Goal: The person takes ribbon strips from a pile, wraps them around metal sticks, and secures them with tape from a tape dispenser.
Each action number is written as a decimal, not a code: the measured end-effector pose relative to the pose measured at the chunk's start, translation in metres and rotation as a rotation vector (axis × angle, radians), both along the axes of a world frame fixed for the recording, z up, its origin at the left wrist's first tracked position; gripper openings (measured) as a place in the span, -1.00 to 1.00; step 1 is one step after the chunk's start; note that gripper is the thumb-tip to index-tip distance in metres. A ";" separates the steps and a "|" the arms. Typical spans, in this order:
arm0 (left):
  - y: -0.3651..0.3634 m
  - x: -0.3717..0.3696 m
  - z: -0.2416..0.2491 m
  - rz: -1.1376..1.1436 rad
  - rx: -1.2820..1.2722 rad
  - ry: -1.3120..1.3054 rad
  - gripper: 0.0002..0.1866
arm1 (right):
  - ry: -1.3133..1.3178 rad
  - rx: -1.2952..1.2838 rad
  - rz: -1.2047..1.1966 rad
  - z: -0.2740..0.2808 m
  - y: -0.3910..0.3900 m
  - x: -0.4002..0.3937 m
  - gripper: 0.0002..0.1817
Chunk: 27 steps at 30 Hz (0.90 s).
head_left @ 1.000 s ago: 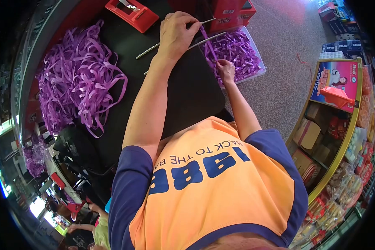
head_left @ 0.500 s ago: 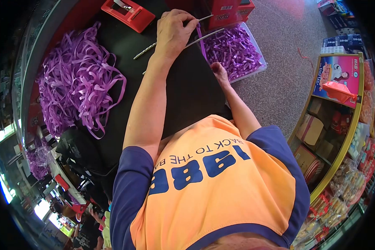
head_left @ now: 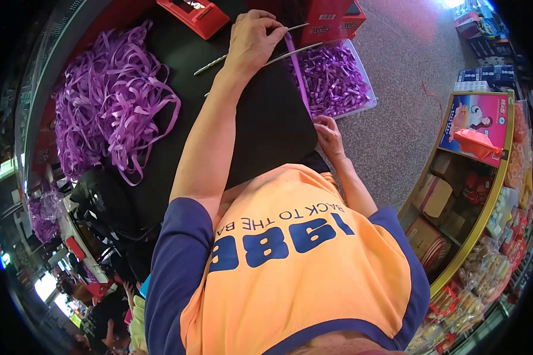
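My left hand (head_left: 256,38) is closed, its thumb and fingers pinching a purple ribbon (head_left: 300,77) beside a thin metal rod (head_left: 210,65). A second metal rod (head_left: 281,57) lies roughly parallel, nearer my body. From the left hand the ribbon runs taut along the edge of a black surface (head_left: 260,118) to my right hand (head_left: 330,139), whose fingers close on its lower end. Beyond the ribbon, a clear tub (head_left: 370,89) holds many short folded purple pieces (head_left: 337,77). A large tangle of purple ribbon (head_left: 112,94) lies left of my left arm.
A red device (head_left: 198,16) stands at the top of the black surface, and red boxes (head_left: 323,23) are behind the tub. A black bag (head_left: 100,198) sits at the left. Shelves with a gold frame (head_left: 477,236) stand at the right. Other people are at lower left.
My right hand has moved down toward my body, and a longer stretch of ribbon now shows between the hands. The left hand keeps its pinch near the rod. The view has shifted slightly.
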<state>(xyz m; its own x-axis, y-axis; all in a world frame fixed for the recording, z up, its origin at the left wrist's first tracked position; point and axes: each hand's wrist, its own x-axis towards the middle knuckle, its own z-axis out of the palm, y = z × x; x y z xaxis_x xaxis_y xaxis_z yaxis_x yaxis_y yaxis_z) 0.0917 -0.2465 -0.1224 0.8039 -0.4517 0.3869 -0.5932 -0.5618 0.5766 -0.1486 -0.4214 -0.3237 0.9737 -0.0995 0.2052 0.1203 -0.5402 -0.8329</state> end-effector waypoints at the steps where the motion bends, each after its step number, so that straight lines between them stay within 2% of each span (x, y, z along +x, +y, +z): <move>1: 0.001 0.000 -0.001 0.003 -0.002 -0.001 -0.76 | -0.001 -0.002 0.003 0.004 -0.001 -0.009 -0.82; 6: 0.001 0.000 0.000 0.006 0.012 0.011 -0.75 | 0.070 -0.040 -0.095 0.055 0.001 -0.039 -0.86; 8: 0.002 0.001 -0.001 0.000 0.004 0.013 -0.75 | 0.021 -0.055 -0.119 0.074 0.001 -0.048 -0.88; 10: 0.002 0.002 0.000 -0.004 -0.003 0.015 -0.75 | -0.163 -0.154 -0.125 0.092 0.000 -0.058 -0.86; 16: 0.003 0.007 -0.006 -0.025 -0.034 0.027 -0.75 | -0.266 -0.185 -0.160 0.146 0.010 -0.076 -0.82; 18: 0.003 0.007 -0.007 -0.028 -0.034 0.007 -0.76 | -0.305 -0.134 -0.069 0.156 0.010 -0.077 -0.80; 27: 0.003 0.005 -0.005 -0.003 -0.042 0.018 -0.77 | -0.307 -0.167 -0.046 0.168 0.015 -0.077 -0.79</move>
